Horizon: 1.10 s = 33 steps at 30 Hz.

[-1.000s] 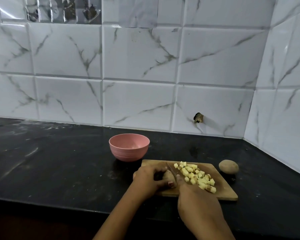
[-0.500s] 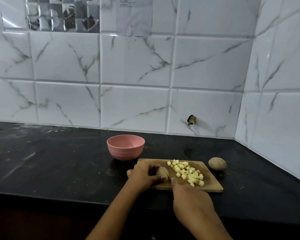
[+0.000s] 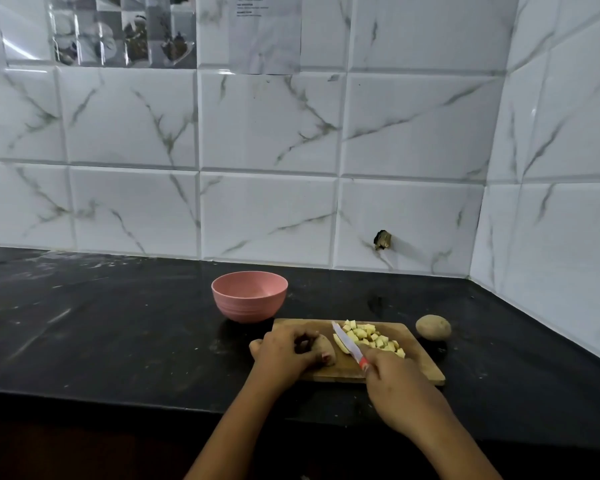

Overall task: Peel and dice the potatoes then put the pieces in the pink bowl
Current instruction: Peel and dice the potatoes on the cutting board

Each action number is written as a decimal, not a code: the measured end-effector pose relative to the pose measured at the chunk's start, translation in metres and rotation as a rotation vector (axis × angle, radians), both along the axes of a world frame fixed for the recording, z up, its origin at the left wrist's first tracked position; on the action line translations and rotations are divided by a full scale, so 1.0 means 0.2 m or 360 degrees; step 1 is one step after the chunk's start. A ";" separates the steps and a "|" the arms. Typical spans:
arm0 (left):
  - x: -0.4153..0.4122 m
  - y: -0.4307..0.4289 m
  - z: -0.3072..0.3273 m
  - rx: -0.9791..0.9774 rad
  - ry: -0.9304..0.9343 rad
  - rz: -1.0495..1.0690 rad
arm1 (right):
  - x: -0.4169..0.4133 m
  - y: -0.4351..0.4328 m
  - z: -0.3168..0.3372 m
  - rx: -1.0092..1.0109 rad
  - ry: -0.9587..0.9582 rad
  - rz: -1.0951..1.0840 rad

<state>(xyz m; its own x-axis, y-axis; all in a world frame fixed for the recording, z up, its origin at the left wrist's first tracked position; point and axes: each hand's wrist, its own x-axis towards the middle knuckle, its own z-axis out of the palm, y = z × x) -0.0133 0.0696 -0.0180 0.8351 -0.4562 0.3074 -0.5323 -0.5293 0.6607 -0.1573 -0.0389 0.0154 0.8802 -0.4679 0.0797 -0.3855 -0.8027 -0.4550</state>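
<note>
I have both hands low over the wooden cutting board [image 3: 421,367], whose near edge lies close to the front edge of the dark tabletop [image 3: 118,334]. Left of the left hand [image 3: 284,351] the tabletop runs wide, back to the tiled wall [image 3: 267,216]. On the right it is tighter: a side wall [image 3: 561,209] closes the corner beyond the right hand [image 3: 399,382].

The left hand sits on the board's left end, palm down, fingers curled over an unpeeled potato piece [image 3: 324,346] and pinning it to the wood. The right hand grips the red handle of the knife [image 3: 347,344]. The blade points away and to the left, angled between the two hands. A cut slice [image 3: 340,344] lies right beside the blade.

The diced pieces [image 3: 371,336] are heaped on the board just beyond the right hand. The pink bowl [image 3: 249,296] stands beyond the left hand, just off the board's far left corner. A whole potato [image 3: 433,327] rests on the tabletop to the right of the right hand, just past the board's far right corner.
</note>
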 end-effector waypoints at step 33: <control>-0.04 0.00 0.01 0.0099 -0.0107 0.0024 | 0.01 0.11 0.02 -0.0471 0.0437 0.0216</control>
<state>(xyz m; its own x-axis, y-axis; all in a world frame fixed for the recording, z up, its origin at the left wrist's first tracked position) -0.0207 0.0695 -0.0151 0.8203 -0.4639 0.3347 -0.5663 -0.5762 0.5893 -0.1548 -0.0161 0.0194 0.9394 -0.3387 -0.0530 -0.3423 -0.9350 -0.0924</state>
